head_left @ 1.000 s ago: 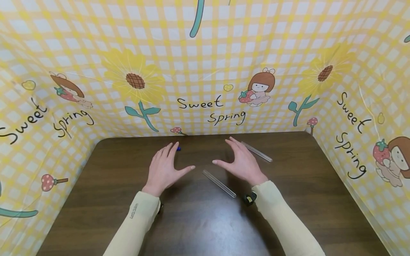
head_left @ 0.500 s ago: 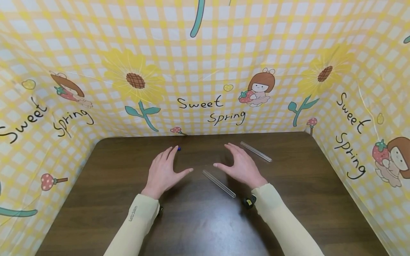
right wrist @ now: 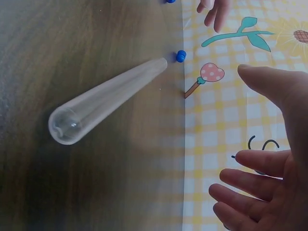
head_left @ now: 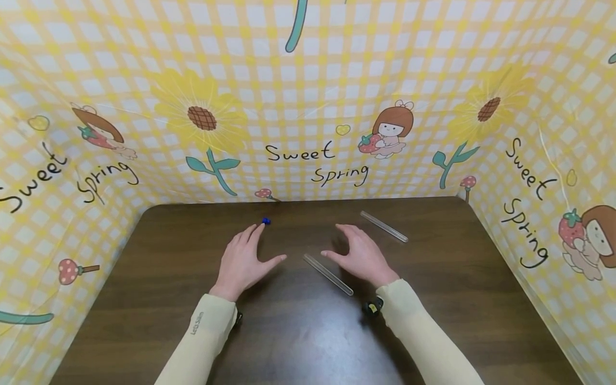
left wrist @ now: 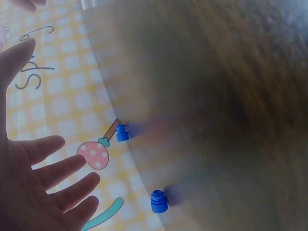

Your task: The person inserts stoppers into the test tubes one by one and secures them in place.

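Head view: we find both hands over the table (head_left: 159, 299), left hand (head_left: 239, 264) and right hand (head_left: 363, 256) with thumbs wide of the fingers; near test tube (head_left: 329, 275) lies between them, far test tube (head_left: 384, 226) beyond the right; left wrist: fingers spread, two blue stoppers (left wrist: 159, 201) apart; right wrist: we see fingers spread, near test tube rounded end foremost.

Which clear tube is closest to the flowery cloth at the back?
The far tube: it lies beyond the right hand, near the back of the table. The near tube lies farther from the cloth, toward the middle.
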The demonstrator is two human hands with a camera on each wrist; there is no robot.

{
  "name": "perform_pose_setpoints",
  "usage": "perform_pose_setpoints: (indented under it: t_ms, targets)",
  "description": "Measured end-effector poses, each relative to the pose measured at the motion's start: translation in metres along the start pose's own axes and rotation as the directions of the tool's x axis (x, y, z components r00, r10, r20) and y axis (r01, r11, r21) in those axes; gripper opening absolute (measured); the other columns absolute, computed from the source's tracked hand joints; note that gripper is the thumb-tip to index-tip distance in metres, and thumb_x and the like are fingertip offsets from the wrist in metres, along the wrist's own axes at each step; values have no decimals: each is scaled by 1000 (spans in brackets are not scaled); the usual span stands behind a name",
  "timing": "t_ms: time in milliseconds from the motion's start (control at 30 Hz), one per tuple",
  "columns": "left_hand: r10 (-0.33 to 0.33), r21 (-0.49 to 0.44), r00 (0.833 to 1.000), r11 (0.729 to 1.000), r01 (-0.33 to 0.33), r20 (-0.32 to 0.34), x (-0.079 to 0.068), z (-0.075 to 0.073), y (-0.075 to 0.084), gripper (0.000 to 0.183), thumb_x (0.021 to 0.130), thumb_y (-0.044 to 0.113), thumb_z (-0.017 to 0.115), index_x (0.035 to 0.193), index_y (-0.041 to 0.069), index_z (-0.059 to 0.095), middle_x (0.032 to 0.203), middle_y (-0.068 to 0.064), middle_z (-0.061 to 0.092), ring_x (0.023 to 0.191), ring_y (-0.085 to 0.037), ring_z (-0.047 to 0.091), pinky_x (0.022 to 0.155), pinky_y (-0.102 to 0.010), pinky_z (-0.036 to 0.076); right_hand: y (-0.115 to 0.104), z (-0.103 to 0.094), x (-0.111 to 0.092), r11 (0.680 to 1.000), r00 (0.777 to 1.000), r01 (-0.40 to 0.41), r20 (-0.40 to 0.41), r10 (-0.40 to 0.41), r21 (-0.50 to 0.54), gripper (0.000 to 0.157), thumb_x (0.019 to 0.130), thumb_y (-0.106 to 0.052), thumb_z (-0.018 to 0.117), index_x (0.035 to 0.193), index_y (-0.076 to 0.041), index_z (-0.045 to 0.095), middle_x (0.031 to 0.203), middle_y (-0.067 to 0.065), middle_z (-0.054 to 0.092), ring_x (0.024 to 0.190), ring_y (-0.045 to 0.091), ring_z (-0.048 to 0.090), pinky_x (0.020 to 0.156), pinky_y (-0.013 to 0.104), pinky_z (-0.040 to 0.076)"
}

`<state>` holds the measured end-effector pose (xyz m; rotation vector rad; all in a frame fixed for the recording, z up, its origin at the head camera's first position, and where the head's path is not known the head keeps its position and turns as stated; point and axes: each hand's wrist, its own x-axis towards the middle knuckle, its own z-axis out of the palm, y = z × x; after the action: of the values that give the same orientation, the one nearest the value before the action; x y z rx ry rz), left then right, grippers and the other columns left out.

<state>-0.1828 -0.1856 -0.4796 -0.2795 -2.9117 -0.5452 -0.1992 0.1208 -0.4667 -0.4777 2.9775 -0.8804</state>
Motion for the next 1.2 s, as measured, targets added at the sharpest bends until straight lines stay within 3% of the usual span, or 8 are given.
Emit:
perform_pose_setpoints:
  t_ms: [500,867,1200]
  targets:
    - [-30,-24,1000,999,30,6,-5,3,-5,104,82,77,64,156,7,39,153,-21,42,137,-44,40,111,-59,32,1,11,-8,1000,999,-14,48,14,8,81,88,-58,74,151,-12,49,148,11,52,134,31,49,108,51,40]
    - [-58,-36,998,998,58,21,-8,3,-10,102,84,73,66,156,6,38,155,-21,40,138,-45,38,110,-61,32,1,16,-10,1000,999,26,35,-26,3,79,86,-49,80,148,-9,52,141,11,57,127,29,56,103,48,45]
    - [-80,-37,997,996,81,17,-9,3,-18,98,86,64,71,156,4,38,155,-23,39,138,-46,37,109,-63,33,-1,19,-14,999,996,42,79,-43,12,77,84,-42,85,145,-6,55,137,11,59,121,28,58,101,47,48]
